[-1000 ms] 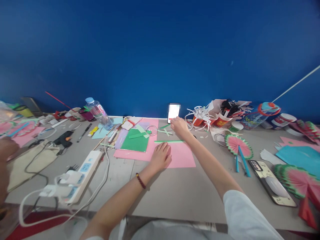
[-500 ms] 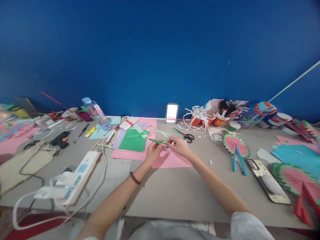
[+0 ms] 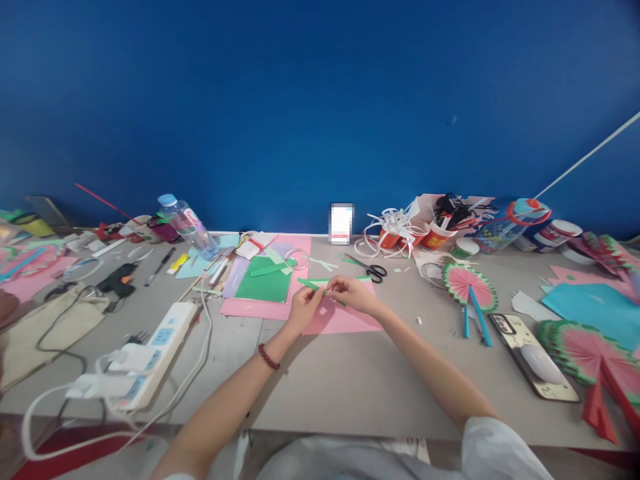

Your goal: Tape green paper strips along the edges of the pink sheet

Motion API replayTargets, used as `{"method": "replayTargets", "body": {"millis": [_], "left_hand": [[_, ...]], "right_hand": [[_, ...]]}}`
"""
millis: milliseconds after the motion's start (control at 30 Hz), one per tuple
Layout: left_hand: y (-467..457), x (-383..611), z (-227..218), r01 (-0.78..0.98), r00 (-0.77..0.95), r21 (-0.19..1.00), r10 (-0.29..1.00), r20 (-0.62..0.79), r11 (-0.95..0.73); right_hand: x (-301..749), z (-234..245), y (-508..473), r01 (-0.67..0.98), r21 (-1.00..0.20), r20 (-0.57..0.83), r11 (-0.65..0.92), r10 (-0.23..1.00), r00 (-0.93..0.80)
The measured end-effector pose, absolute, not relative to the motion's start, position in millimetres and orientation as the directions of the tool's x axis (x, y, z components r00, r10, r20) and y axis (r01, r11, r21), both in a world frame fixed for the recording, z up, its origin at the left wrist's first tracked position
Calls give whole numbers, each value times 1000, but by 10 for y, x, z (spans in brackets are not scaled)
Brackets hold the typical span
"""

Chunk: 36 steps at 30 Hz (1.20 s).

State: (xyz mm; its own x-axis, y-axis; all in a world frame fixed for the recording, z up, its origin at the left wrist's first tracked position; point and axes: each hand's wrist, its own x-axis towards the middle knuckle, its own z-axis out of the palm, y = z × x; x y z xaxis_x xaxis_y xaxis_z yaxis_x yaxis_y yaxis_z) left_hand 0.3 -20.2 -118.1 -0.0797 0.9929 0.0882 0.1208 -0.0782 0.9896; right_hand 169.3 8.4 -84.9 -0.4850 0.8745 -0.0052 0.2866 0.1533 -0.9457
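My left hand (image 3: 304,308) is closed in a pinch on a narrow green paper strip (image 3: 309,285), whose free end points up and left. The fingers of my right hand (image 3: 353,295) are pinched on the strip's other end, close beside the left fingertips. Part of the strip is hidden by the fingers. Beneath both hands lies a pink paper sheet (image 3: 345,324) with a green band along its far edge. Green paper (image 3: 263,287) rests to the left, with loose green strips (image 3: 270,267) on it. Black-handled scissors (image 3: 374,271) lie beyond my right hand.
A white power strip (image 3: 163,350) with cables sits at left, near a tilted water bottle (image 3: 193,230). Paper fans (image 3: 470,288), a phone (image 3: 533,360) with a mouse on it, and red cups (image 3: 439,235) stand or lie to the right. Another person's hand (image 3: 7,304) shows at the left edge.
Both hands stay over the pink sheet, and the green strip's angle has shifted, now sloping down more to the right. The view has moved slightly. Another person's hand has come in at the left edge.
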Motion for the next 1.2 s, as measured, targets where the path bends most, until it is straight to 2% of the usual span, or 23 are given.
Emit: {"method": "replayTargets", "body": {"millis": [200,367,433,533,600,733,867,1033,1200], "left_hand": [[-198,-13,-1175,104,-90,990,991,101,-91],[-166,-28,-1194,34,-36,997,997,64,-63],[-151,-26,-1215,-24,10,999,999,37,-37],[-139,-15,-1246,-100,56,995,998,21,-15],[-143,-8,-1250,-135,89,991,996,15,-3],[-158,-5,-1216,-174,156,984,988,-16,44],[-147,-12,-1202,-152,143,987,989,-34,56],[-119,-16,-1257,-118,126,991,991,-40,55],[-127,-18,-1265,-92,132,996,991,7,5]], "right_hand": [[1726,-857,103,227,-967,-29,115,836,-548],[1795,-775,194,273,-945,-28,182,784,-620],[1799,-742,301,318,-918,0,236,803,-597],[1711,-731,528,484,-780,115,397,851,-512],[1590,-747,693,625,-583,174,519,831,-528],[1305,-790,974,661,-464,197,589,796,-572],[1123,-839,1133,673,-339,197,657,749,-633],[1062,-940,1172,649,-239,223,722,692,-687],[1046,-1008,1126,613,-256,277,748,664,-695]]}}
